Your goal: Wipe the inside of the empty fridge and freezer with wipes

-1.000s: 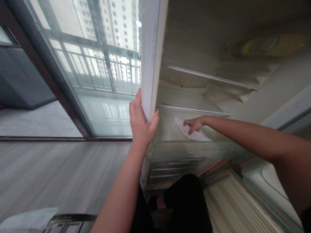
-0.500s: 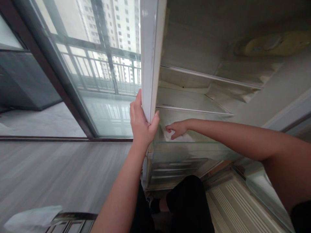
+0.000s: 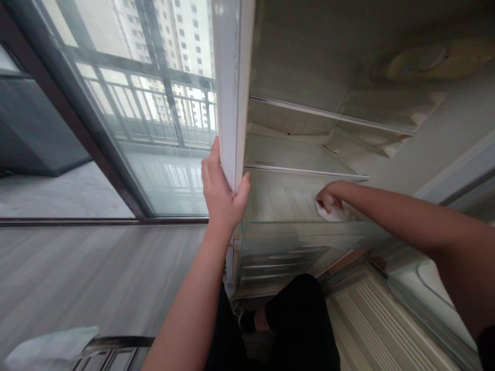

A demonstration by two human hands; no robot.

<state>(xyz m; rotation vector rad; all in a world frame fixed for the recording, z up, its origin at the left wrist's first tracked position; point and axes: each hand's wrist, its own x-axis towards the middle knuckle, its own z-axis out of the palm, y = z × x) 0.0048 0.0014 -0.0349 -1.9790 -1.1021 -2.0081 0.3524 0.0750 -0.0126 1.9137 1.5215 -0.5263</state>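
My left hand [image 3: 223, 188] wraps round the front edge of the refrigerator's white side wall [image 3: 231, 93], fingers on the outside and thumb on the inner side. Inside the refrigerator, my right hand [image 3: 330, 198] is closed on a white cloth [image 3: 334, 212]. The cloth rests against a ridged inner surface [image 3: 284, 201], just behind a clear glass edge [image 3: 278, 229]. Part of the cloth is hidden under my fingers. Above my right hand runs a glass shelf [image 3: 286, 152] with a pale front trim.
A round yellowish fitting [image 3: 436, 62] shows in the dark upper interior. The ridged, open door [image 3: 386, 319] lies at lower right. To the left are a sliding glass door [image 3: 166, 170] and a grey floor [image 3: 96, 278]. A chair-like frame [image 3: 116, 355] with white plastic stands at bottom left.
My right hand has moved to the right with the cloth, uncovering the ridged surface. My left hand keeps its hold on the side wall. The view has shifted slightly.
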